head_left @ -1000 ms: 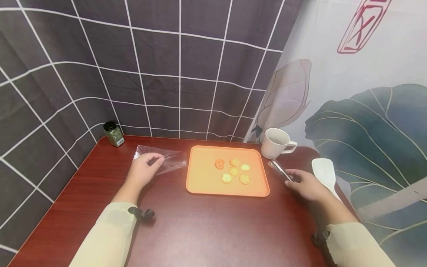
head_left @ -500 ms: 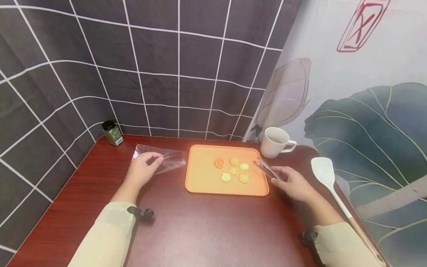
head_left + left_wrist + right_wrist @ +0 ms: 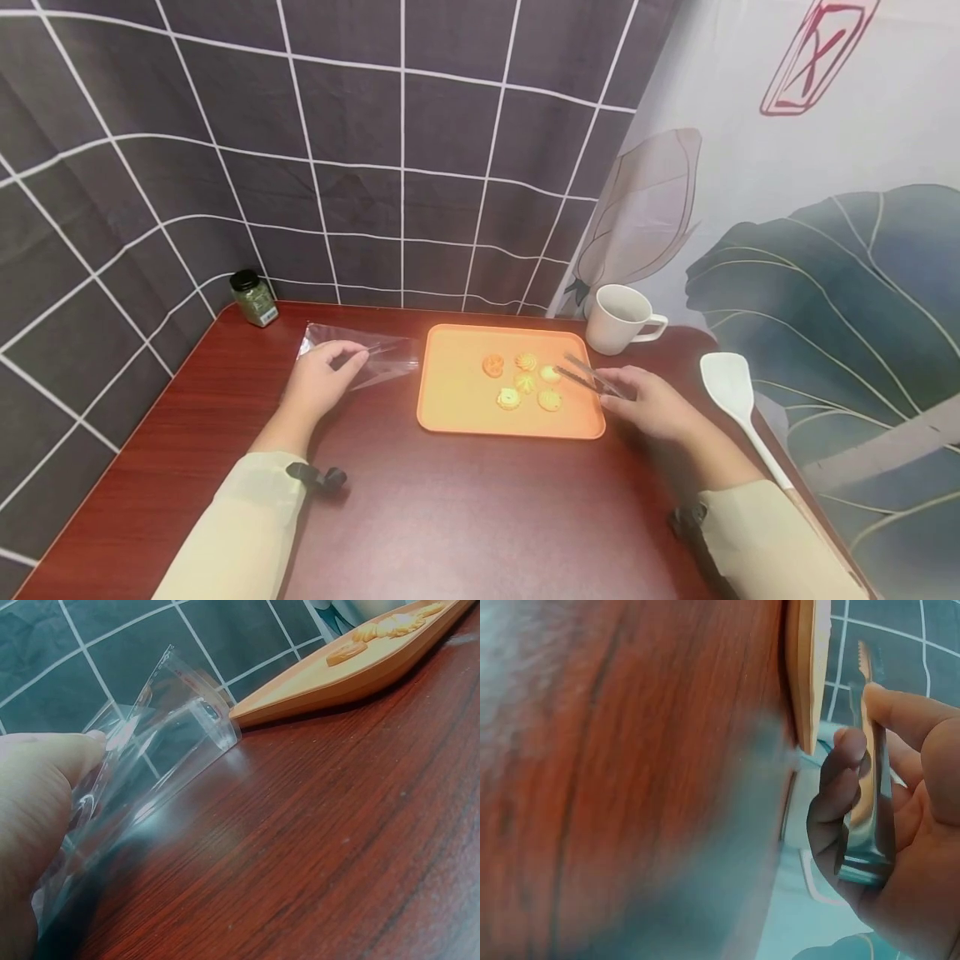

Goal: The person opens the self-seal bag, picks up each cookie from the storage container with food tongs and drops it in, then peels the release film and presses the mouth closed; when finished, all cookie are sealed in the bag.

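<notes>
Grip round tongs, jar label illegible

Silver tongs with arms apart are in the right hand, tips near a pale cookie; farther left, the left hand pinches a clear plastic bag.

The tongs are shiny metal with toothed tips; the clear plastic bag is glossy and creased. The tray looks like smooth plastic, the mug glazed ceramic, the desk polished, grained wood, the grid-patterned backdrop matt, rippled cloth.
</notes>
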`<action>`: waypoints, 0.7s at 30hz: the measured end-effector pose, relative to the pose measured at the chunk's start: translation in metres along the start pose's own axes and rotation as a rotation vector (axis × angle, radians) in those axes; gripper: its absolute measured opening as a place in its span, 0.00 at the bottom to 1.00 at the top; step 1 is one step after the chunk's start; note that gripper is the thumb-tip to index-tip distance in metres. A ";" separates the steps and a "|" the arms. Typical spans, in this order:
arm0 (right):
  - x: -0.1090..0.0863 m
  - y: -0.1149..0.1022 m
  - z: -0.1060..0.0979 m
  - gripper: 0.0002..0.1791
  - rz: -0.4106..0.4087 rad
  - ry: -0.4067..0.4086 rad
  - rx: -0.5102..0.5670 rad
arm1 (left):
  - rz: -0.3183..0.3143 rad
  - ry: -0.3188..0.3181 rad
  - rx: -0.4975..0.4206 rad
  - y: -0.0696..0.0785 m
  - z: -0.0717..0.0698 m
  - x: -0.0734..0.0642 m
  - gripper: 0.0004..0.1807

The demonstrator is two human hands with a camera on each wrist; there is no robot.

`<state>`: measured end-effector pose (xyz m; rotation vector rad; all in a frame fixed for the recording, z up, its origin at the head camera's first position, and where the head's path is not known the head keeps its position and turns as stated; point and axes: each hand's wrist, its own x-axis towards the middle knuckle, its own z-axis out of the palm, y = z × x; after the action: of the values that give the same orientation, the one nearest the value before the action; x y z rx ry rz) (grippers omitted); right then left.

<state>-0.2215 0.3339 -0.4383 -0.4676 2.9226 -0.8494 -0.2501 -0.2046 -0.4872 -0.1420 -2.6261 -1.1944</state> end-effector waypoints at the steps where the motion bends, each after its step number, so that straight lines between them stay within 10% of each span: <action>1: 0.002 0.000 0.000 0.27 -0.010 0.004 -0.008 | 0.002 0.001 0.000 0.000 0.000 0.000 0.18; 21: 0.023 0.001 0.006 0.26 0.085 -0.065 0.018 | -0.017 -0.015 0.010 0.002 -0.002 -0.001 0.19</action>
<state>-0.2427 0.3250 -0.4436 -0.3595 2.8501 -0.8326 -0.2487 -0.2047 -0.4847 -0.1267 -2.6509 -1.1901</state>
